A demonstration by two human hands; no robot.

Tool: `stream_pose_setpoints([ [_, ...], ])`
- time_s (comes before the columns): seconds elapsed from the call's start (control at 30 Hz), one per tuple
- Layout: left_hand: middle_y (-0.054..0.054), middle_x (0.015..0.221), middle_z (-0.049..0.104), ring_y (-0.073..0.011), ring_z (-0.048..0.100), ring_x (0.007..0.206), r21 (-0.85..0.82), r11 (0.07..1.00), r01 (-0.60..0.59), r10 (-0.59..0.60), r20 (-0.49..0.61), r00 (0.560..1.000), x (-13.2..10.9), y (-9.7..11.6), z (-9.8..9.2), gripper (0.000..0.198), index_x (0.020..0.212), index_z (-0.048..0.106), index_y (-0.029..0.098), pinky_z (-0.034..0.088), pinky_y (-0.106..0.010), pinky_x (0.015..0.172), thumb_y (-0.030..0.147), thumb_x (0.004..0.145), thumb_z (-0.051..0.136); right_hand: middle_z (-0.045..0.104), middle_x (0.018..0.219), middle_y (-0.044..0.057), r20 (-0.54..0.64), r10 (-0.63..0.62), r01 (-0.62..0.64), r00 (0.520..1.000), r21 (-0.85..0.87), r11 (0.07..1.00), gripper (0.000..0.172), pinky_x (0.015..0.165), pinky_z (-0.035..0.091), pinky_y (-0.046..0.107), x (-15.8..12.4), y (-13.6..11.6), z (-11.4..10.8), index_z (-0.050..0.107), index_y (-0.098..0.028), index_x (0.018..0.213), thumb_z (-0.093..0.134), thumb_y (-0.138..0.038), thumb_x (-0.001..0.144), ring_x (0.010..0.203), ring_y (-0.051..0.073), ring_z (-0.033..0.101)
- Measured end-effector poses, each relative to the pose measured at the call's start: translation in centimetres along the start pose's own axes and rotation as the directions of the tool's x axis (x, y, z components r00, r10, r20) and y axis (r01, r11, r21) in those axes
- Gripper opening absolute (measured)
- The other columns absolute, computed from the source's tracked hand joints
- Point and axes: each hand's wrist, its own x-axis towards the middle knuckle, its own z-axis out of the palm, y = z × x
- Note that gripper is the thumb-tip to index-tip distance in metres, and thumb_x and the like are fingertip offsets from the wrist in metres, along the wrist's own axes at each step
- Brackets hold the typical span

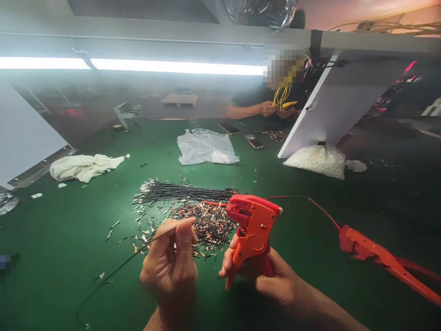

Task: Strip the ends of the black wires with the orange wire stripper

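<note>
A thin black wire is pinched between thumb and fingers of the left hand, its loose end trailing near left over the green counter. Just to the right, the right hand grips an orange-red wire stripper by its handles. Beyond the hands lie a pile of scraps and a bundle of black wires. A second stripper is at right; farther off lie a cloth on the left, a clear bag and a white bag on the right.
</note>
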Motion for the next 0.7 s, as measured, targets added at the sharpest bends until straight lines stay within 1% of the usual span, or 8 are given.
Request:
stream_pose_setpoints([
  [0.1,0.004,0.062,0.055,-0.0063,0.051,0.056,0.002,0.994,-0.108,0.107,0.083,0.991,0.0,0.0,-0.2,0.012,0.085,0.066,0.017,0.042,-0.019,0.05,0.014,0.091,0.056,0.06,0.106,0.008,-0.006,0.054,-0.054,0.999,-0.012,0.998,0.036,0.088,0.045,0.044,-0.1,0.3,0.3,0.055,-0.021,0.115,0.061,-0.015,0.079,0.1,0.024,0.057],
  [0.2,0.004,0.061,0.054,-0.0065,0.048,0.056,-0.013,0.978,-0.209,0.21,0.102,0.972,0.1,0.2,-0.2,0.012,0.085,0.065,0.016,0.038,-0.021,0.049,0.009,0.09,0.056,0.061,0.102,0.007,-0.027,0.094,-0.095,0.995,-0.018,0.995,0.034,0.088,0.043,0.042,-0.2,0.4,0.6,0.057,-0.02,0.111,0.063,-0.015,0.078,0.096,0.023,0.057],
  [0.3,0.004,0.061,0.054,-0.0067,0.049,0.056,-0.026,0.976,-0.214,0.216,0.069,0.974,0.3,0.4,-0.2,0.012,0.085,0.064,0.016,0.038,-0.021,0.049,0.01,0.09,0.056,0.061,0.099,0.007,-0.031,0.09,-0.089,0.995,0.035,0.995,0.038,0.085,0.044,0.042,0.0,0.5,0.4,0.057,-0.019,0.109,0.06,-0.01,0.072,0.094,0.023,0.058],
  [0.37,0.004,0.059,0.053,-0.0069,0.05,0.054,-0.059,0.984,-0.168,0.172,0.071,0.982,0.4,0.6,-0.2,0.013,0.084,0.064,0.016,0.04,-0.021,0.049,0.012,0.092,0.055,0.062,0.098,0.006,-0.038,0.064,-0.059,0.997,0.11,0.992,0.047,0.081,0.046,0.043,0.2,0.6,0.2,0.056,-0.019,0.111,0.056,-0.006,0.065,0.091,0.024,0.059],
  [0.43,0.004,0.059,0.053,-0.0069,0.051,0.053,-0.087,0.992,-0.094,0.104,0.112,0.988,0.2,0.8,-0.2,0.015,0.083,0.064,0.017,0.041,-0.021,0.048,0.015,0.093,0.054,0.063,0.095,0.006,-0.051,0.047,-0.037,0.998,0.181,0.983,0.058,0.077,0.049,0.044,0.4,0.5,-0.1,0.055,-0.019,0.112,0.05,-0.004,0.056,0.087,0.025,0.061],
  [0.5,0.003,0.061,0.054,-0.0067,0.052,0.052,-0.078,0.996,-0.034,0.047,0.165,0.985,-0.1,0.9,-0.2,0.016,0.081,0.063,0.017,0.041,-0.02,0.047,0.017,0.094,0.053,0.064,0.092,0.005,-0.069,0.051,-0.035,0.996,0.22,0.975,0.064,0.072,0.052,0.044,0.5,0.3,-0.3,0.055,-0.019,0.111,0.046,-0.003,0.05,0.085,0.025,0.063],
  [0.57,0.003,0.062,0.055,-0.007,0.052,0.054,-0.055,0.996,-0.064,0.074,0.194,0.978,-0.5,0.9,-0.1,0.016,0.081,0.062,0.017,0.042,-0.021,0.049,0.016,0.094,0.053,0.064,0.091,0.005,-0.078,0.048,-0.029,0.996,0.227,0.973,0.064,0.07,0.052,0.042,0.5,0.2,-0.3,0.055,-0.018,0.11,0.045,-0.004,0.048,0.083,0.025,0.063],
  [0.7,0.003,0.06,0.053,-0.0078,0.049,0.056,-0.025,0.972,-0.233,0.232,0.236,0.944,-0.9,0.6,-0.1,0.014,0.084,0.063,0.017,0.04,-0.022,0.052,0.007,0.089,0.055,0.064,0.092,0.006,-0.056,0.067,-0.053,0.996,0.217,0.975,0.062,0.075,0.049,0.042,0.3,0.2,0.0,0.056,-0.017,0.111,0.047,-0.004,0.051,0.085,0.023,0.062],
])
